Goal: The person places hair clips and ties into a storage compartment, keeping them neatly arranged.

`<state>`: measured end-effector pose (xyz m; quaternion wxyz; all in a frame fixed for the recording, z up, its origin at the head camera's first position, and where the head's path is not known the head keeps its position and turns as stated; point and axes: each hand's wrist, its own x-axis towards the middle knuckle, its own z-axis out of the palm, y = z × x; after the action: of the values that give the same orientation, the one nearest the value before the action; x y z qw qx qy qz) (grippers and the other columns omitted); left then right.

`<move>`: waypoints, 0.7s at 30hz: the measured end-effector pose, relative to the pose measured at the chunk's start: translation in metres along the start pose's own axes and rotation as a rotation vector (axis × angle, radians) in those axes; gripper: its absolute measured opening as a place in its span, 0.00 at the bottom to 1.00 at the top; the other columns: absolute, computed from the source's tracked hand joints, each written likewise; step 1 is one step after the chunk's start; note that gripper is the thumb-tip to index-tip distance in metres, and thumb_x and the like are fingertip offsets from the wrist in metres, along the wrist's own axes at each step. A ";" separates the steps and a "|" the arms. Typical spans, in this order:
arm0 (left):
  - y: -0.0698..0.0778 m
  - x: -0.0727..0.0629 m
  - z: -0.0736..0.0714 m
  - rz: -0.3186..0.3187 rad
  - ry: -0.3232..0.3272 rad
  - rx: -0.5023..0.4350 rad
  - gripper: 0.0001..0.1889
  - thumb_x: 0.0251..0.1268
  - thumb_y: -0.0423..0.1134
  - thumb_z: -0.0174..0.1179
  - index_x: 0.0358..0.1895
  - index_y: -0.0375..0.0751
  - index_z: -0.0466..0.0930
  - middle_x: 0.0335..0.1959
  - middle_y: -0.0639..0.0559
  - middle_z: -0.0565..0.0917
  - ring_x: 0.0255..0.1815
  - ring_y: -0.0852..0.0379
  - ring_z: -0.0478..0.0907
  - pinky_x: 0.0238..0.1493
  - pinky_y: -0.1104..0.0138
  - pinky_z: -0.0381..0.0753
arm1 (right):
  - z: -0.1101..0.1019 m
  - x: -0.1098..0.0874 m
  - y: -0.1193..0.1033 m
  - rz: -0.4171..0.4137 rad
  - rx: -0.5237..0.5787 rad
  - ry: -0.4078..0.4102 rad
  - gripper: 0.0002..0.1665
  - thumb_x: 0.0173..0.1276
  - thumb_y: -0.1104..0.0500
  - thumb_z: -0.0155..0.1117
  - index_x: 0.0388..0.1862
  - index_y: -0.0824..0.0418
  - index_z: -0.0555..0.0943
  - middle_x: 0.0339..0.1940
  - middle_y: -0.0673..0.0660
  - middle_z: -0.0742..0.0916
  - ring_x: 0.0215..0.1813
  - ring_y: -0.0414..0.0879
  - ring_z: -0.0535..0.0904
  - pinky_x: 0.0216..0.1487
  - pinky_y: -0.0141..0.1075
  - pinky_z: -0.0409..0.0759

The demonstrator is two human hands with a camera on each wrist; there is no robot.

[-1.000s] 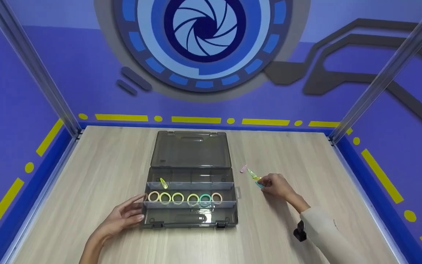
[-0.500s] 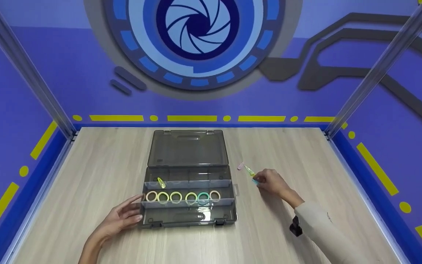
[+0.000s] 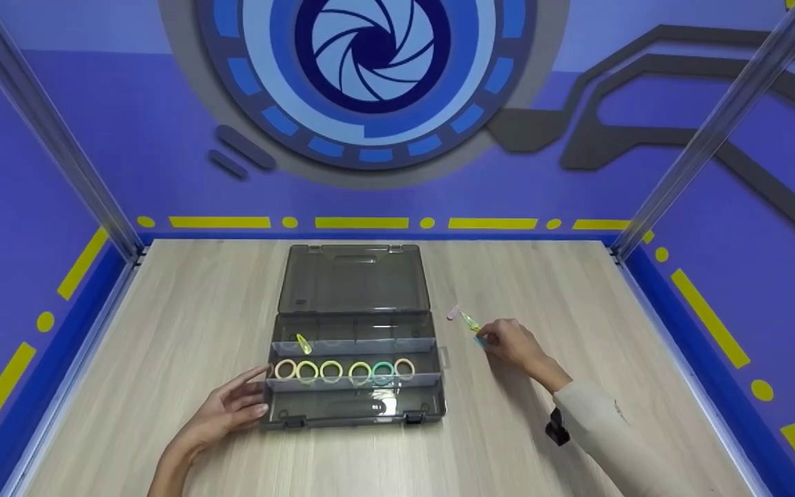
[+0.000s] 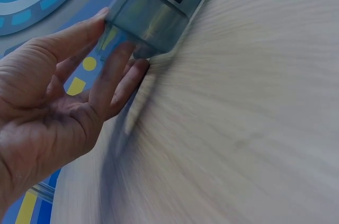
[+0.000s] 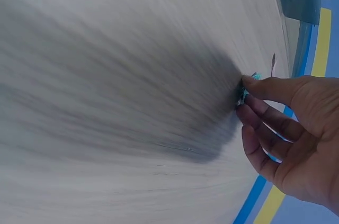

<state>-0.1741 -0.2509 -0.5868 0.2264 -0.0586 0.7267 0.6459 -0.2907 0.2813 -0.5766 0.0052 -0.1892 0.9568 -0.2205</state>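
Note:
My right hand (image 3: 510, 341) is right of the box, low over the table, thumb and fingertips pinching a teal hair clip (image 5: 244, 95). A pale green hair clip (image 3: 468, 319) and a pink hair clip (image 3: 453, 313) lie just beyond, with a bit of yellow at the fingertips. The open smoky plastic organizer box (image 3: 356, 408) has a yellow hair clip (image 3: 304, 344) in its back row and several pastel rings, one a teal ring (image 3: 383, 373), standing in its middle row. My left hand (image 3: 221, 412) rests its loosely extended fingers against the box's left side.
The box's lid (image 3: 355, 279) lies folded back toward the rear wall. The wooden table (image 3: 190, 310) is bordered by blue panels with yellow marks and by metal posts (image 3: 698, 138). A black wrist mount (image 3: 557, 428) hangs under the right sleeve.
The head view has shifted slightly. Both hands keep nearly the same place relative to the box, and the right fingers have closed in slightly at the teal hair clip.

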 end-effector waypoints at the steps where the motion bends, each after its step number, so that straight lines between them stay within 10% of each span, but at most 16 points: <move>1: 0.000 0.000 0.000 0.002 -0.001 0.000 0.42 0.68 0.40 0.68 0.81 0.44 0.55 0.73 0.32 0.66 0.65 0.52 0.77 0.60 0.58 0.84 | 0.000 0.000 -0.001 -0.001 -0.005 -0.002 0.08 0.63 0.71 0.71 0.42 0.70 0.89 0.34 0.62 0.90 0.35 0.50 0.85 0.39 0.50 0.86; 21: -0.004 -0.001 0.000 0.053 -0.031 0.007 0.42 0.69 0.39 0.67 0.81 0.41 0.54 0.71 0.32 0.67 0.63 0.54 0.78 0.55 0.61 0.85 | 0.006 0.001 -0.004 0.068 -0.057 0.003 0.13 0.58 0.75 0.66 0.43 0.69 0.88 0.25 0.53 0.84 0.25 0.41 0.68 0.25 0.33 0.68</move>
<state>-0.1718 -0.2521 -0.5896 0.2207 -0.0286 0.7265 0.6501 -0.2897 0.2752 -0.5802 0.0058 -0.1565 0.9685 -0.1933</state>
